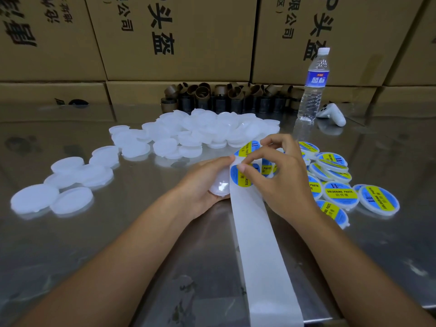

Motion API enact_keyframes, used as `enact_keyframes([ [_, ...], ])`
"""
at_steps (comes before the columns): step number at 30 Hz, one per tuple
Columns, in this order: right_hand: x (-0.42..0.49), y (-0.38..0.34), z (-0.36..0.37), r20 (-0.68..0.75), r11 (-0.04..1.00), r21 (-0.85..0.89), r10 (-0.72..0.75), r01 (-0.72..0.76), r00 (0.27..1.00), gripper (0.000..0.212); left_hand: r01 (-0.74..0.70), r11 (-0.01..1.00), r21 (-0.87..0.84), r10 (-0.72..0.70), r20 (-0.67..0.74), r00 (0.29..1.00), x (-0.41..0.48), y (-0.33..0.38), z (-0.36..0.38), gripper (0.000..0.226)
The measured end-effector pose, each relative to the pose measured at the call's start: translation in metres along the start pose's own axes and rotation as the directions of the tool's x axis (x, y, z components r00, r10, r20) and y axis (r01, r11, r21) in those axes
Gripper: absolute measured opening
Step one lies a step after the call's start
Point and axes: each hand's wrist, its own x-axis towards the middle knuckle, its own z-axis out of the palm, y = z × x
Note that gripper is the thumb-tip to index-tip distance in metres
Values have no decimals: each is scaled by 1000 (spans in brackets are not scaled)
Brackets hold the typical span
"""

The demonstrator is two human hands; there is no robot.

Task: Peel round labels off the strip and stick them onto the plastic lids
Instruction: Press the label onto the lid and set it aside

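Left hand (204, 182) cups a blank lid (220, 186) and pinches the strip (257, 234); right hand (278, 175) pinches a round label (243, 175) at its edge above the counter (118, 244).

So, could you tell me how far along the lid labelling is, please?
Done: a cluster of labelled lids lies on the right. In hand: the left hand holds a blank lid while the right hand picks a round label off the backing strip. Left: a much larger pile of unlabelled lids, so most remains.
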Motion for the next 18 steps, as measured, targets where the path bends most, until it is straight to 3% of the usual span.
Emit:
enact_keyframes([
  [4,2,-6,0,49,973,163,158,-163,986,34,-63,984,167,77,-79,994,0,-2,0,29],
  [9,6,-6,-1,89,880,350,310,-322,946,54,-99,971,219,133,-148,980,-3,-3,2,23],
  [14,11,-3,-7,-51,770,558,405,-311,913,51,-126,976,177,154,-155,976,-5,-3,2,16],
  [18,8,-9,-10,-39,793,578,263,-192,964,28,-138,976,166,166,-169,971,-5,-3,3,17],
])
